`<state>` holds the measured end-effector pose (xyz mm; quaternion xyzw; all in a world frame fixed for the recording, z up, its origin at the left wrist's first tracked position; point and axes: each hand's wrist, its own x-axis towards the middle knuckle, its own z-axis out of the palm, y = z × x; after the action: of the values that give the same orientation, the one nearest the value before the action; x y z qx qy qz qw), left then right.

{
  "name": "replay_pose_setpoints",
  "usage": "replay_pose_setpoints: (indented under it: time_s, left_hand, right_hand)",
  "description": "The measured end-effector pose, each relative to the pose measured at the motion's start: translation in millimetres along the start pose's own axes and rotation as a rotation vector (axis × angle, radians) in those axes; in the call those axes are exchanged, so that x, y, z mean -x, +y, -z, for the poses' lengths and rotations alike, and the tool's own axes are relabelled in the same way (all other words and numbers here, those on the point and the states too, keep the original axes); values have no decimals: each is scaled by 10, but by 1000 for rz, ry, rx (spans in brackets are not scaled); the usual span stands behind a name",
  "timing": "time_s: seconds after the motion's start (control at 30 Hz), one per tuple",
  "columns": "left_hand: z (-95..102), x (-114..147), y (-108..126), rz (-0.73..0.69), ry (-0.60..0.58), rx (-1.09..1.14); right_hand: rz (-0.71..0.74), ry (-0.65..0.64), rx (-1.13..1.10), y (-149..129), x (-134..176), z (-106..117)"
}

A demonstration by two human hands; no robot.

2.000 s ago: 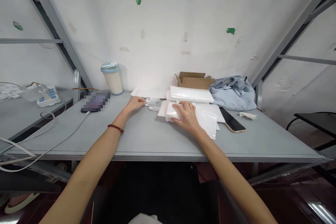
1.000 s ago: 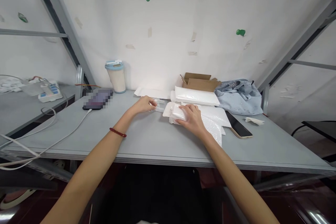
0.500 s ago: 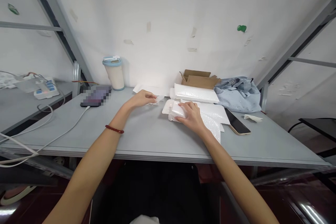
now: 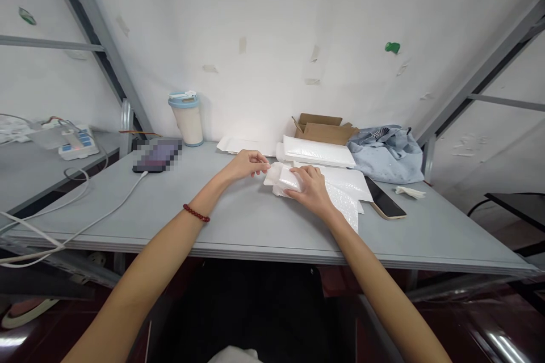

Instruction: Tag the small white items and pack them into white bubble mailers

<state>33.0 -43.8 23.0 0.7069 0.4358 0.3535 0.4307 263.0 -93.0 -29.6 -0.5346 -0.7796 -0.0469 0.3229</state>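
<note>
My right hand is wrapped over a folded white bubble mailer, thumb at the front and fingers on top. My left hand, with a dark red bead bracelet on its wrist, has its fingertips pinched together at the left edge of that mailer's flap. Beneath and to the right of my right hand lie more white bubble mailers. A plump white bubble mailer lies just behind, and another flat white mailer rests against the wall side, behind my left hand.
An opened brown cardboard box and a light blue cloth stand at the back right. A phone and a crumpled tissue lie right. To the left are a lidded cup, another phone and a white cable.
My left hand has moved right to the mailer's flap. The translucent strip that was in its fingers is no longer visible. My right hand has stayed on the mailer.
</note>
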Motion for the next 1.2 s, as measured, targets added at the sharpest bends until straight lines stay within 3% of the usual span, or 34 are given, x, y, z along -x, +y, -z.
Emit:
replay_pose_setpoints:
  time_s: [0.1,0.33,0.5,0.77,0.97,1.2]
  left_hand:
    - [-17,8,20,-8,0,20]
    - [-253,40,-46,-104,-161,13]
    - [-320,21,-76,-100,8,30]
    - [-74,-50,-104,-72,145,-30]
    - [-121,25,-52,45,-165,16]
    - [-306,55,-66,112,-112,22]
  right_hand:
    - [2,0,-9,0,-3,9]
    - [6,-6,-12,-30,-2,33]
    - [33,25,-34,-14,-2,15]
    - [59,53,-3,9,-8,13]
    - [112,75,-62,-16,1,44]
    - [166,22,-112,-75,27,61]
